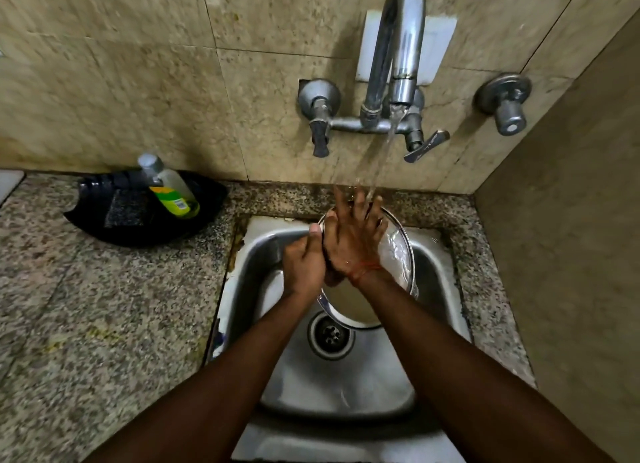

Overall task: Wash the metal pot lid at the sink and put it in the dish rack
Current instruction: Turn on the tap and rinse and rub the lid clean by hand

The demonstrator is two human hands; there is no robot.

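A round metal pot lid (396,254) is held tilted over the steel sink (263,254), under water running from the wall tap (398,64). My left hand (304,265) grips the lid's left rim, thumb on top. My right hand (356,235) lies flat on the lid's face with fingers spread, and the stream lands by its fingertips. Both hands hide much of the lid. No dish rack is in view.
A black tray (104,227) on the granite counter at the left holds a green dish soap bottle (173,192) and a dark scrub pad (126,208). The sink drain (330,336) lies below the lid. A tiled wall stands close at the right.
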